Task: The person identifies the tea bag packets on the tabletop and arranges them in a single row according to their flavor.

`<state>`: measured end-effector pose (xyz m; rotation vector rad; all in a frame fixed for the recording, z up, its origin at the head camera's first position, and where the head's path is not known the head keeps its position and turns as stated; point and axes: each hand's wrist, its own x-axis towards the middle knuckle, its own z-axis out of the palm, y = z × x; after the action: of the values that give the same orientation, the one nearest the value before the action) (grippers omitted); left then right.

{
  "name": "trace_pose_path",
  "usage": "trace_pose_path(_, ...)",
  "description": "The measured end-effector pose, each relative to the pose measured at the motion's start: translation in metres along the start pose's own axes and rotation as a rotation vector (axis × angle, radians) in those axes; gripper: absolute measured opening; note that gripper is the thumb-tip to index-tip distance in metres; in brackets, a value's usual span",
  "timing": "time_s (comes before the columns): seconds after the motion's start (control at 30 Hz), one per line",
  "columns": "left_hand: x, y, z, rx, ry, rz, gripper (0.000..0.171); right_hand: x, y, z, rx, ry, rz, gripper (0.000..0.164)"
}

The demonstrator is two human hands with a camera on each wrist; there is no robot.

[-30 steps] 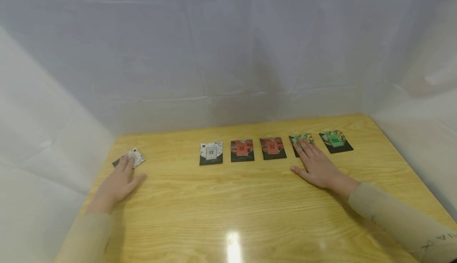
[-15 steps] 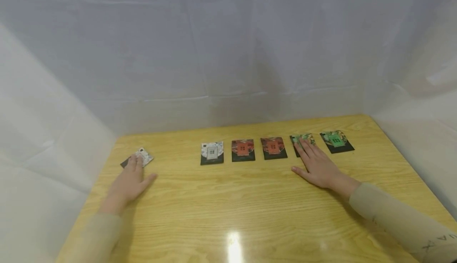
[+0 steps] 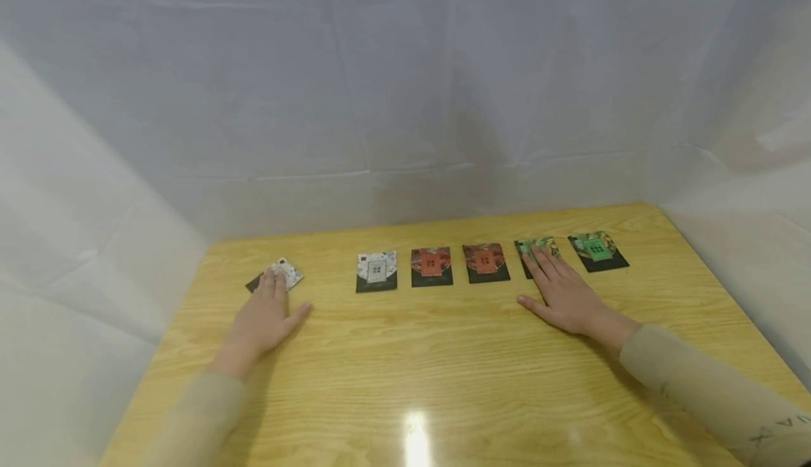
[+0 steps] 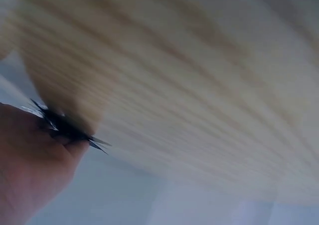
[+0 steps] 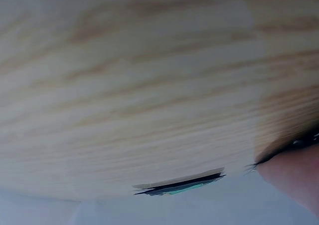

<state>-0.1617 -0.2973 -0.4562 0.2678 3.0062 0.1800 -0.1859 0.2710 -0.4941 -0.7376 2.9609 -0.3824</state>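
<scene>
My left hand lies flat on a tilted white-and-black packet at the left of the table, its fingers straight and the thumb spread aside. In the left wrist view that hand touches the dark packet edge. My right hand rests with straight fingers on a green-and-black packet, covering most of it. Right of it lies another green-and-black packet. Two red-and-black packets, one beside the other, and a second white-and-black packet complete the row.
The packets lie on a yellow wood-grain table with a glare spot near the front. A pale sheet hangs behind it and along both sides. In the right wrist view a packet with green print lies near the right hand.
My left hand has slid to the right across the table, and the white-and-black packet under its fingers has moved with it. The right hand stays in place on the green-and-black packet.
</scene>
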Motion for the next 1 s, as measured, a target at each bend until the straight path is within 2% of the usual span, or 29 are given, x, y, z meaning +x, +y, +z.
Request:
trace_pose_path(0.2,0.008,0.025,0.001,0.019,0.008,0.008,0.096,0.000,0.001,0.000,-0.008,0.010,-0.008,0.089)
trace_pose_path(0.33,0.014,0.038,0.002,0.025,-0.008,-0.022,0.095,0.001,0.002,0.001,-0.011,0.013,-0.009,0.089)
trace_pose_path(0.47,0.019,0.049,0.003,0.035,-0.027,-0.054,0.095,0.001,0.003,0.001,-0.005,0.015,-0.007,0.090)
trace_pose_path(0.7,0.019,0.061,-0.001,0.060,-0.011,-0.071,0.089,0.001,0.003,0.001,0.001,0.011,-0.004,0.090)
trace_pose_path(0.8,0.016,0.059,-0.003,0.082,0.026,-0.043,0.085,0.001,0.003,0.001,0.002,0.006,-0.003,0.090)
trace_pose_path(0.87,0.014,0.052,-0.004,0.098,0.046,0.000,0.082,0.001,0.002,0.001,-0.002,0.004,-0.004,0.090)
trace_pose_path(1.0,0.010,0.030,-0.002,0.121,0.074,0.148,0.076,0.001,0.002,0.000,-0.003,0.004,-0.004,0.089)
